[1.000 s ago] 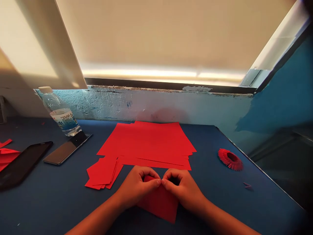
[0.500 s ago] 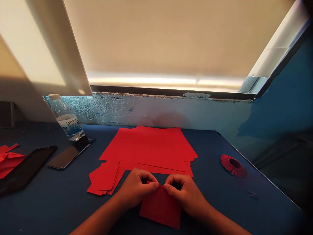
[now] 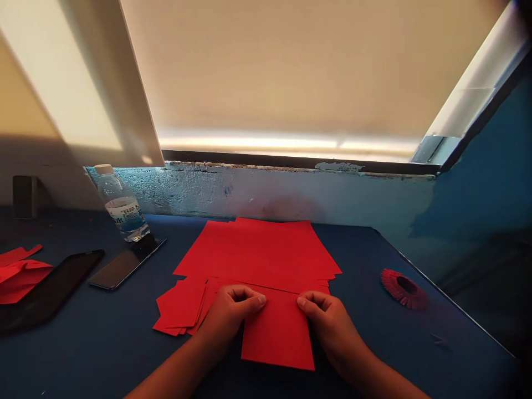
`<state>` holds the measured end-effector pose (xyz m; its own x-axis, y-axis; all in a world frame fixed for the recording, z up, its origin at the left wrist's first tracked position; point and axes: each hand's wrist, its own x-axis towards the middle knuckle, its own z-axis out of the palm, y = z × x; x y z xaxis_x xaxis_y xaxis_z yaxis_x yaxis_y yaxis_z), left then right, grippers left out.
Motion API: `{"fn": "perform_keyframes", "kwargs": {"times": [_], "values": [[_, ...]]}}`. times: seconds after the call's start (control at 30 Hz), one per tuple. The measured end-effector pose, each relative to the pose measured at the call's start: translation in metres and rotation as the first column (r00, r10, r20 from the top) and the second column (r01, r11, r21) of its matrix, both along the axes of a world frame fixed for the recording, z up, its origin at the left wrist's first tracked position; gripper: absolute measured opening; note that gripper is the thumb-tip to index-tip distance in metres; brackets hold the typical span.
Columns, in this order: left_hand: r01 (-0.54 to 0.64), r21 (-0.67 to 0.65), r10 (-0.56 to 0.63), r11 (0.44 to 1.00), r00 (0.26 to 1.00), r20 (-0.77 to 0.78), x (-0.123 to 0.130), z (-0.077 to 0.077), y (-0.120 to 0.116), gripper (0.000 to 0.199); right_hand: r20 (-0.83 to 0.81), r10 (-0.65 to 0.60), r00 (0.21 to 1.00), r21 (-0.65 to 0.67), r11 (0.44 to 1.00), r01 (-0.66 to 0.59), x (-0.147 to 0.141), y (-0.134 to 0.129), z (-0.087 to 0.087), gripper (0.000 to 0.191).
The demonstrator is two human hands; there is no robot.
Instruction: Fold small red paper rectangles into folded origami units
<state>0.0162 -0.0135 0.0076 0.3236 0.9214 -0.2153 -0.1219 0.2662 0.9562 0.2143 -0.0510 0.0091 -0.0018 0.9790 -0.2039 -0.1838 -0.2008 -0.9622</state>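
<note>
A small red sheet of paper point(image 3: 277, 338) is held up between my two hands, its face toward me. My left hand point(image 3: 235, 310) pinches its upper left edge between thumb and curled fingers. My right hand point(image 3: 326, 316) grips the upper right edge in the same way. Just beyond lies a stack of larger red paper sheets point(image 3: 261, 249), partly covered by the held sheet and my left hand. Left of my left hand is a loose pile of smaller cut red papers point(image 3: 180, 305).
On the blue table point(image 3: 103, 343) stand a water bottle point(image 3: 127, 213) and, beside it, a black phone point(image 3: 127, 261). A larger dark device point(image 3: 54, 291) lies near crumpled red paper point(image 3: 20, 280). At right rests a fringed red paper ring point(image 3: 403, 289). The wall point(image 3: 266, 194) borders the back.
My hands have moved apart along the upper edge of the small sheet. The sheet has tilted up and looks brighter and flatter. The view has shifted slightly left.
</note>
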Motion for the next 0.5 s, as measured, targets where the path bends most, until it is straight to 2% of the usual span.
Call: {"fn": "perform_keyframes", "kwargs": {"times": [0.17,0.37,0.43,0.5], "values": [[-0.046,-0.032,0.049,0.998,0.995,0.085,0.0,-0.005,0.001,0.022,-0.11,-0.083,0.991,-0.045,0.996,0.078,0.0,0.002,-0.005,0.027],[-0.126,-0.053,0.136,0.991,0.95,0.282,0.006,-0.002,0.003,0.023,-0.189,-0.111,0.976,0.003,0.994,0.113,0.0,0.004,-0.013,0.027],[-0.149,-0.026,0.15,0.989,0.953,0.263,0.008,-0.002,0.002,0.021,-0.157,-0.095,0.983,0.029,0.994,0.101,-0.001,0.004,-0.012,0.028],[-0.168,0.049,0.159,0.985,0.975,0.153,0.009,-0.002,0.0,0.029,-0.11,-0.075,0.991,0.038,0.996,0.08,-0.001,0.003,-0.011,0.028]]}}
